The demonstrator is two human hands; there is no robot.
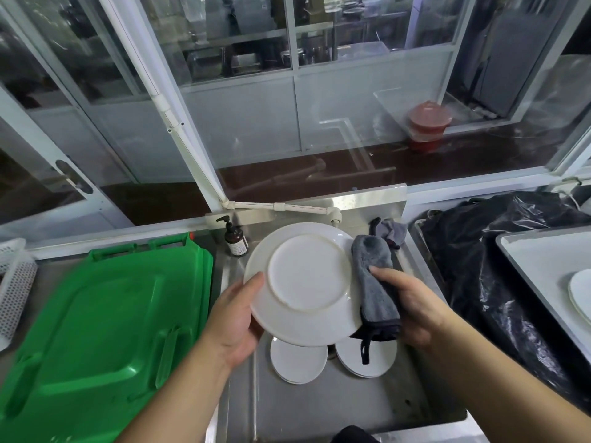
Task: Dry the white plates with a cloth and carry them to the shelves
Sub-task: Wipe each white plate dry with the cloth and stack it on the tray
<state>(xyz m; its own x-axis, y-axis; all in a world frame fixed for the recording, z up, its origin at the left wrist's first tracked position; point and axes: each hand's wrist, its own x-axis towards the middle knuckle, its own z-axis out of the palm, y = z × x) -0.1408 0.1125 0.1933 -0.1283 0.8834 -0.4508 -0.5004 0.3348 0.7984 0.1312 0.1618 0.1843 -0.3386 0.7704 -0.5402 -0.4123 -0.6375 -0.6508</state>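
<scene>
1. plate (307,282), white and held up over the sink (319,407), is turned underside toward the camera, foot ring showing. i judge this is so the back can be wiped.
2. left hand (235,318) grips the plate's lower-left rim, thumb on the near face and fingers hidden behind. holding by the edge leaves the rest free for the cloth.
3. right hand (412,310) is closed around a folded grey cloth (375,282), pressing it over the plate's right rim. the fold probably wraps the edge so both faces get dried together.
4. two stacks of plates lie in the sink below, left stack (297,362) and right stack (367,359), near its middle. they likely wait there to drain until their turn.
5. a second cloth (391,231) sits at the sink's far right corner and a pump bottle (236,243) at its far left corner, out of the way.
6. a green lid (105,321) covers the area left of the sink. shelves are not in view, so carrying looks some way off.
</scene>
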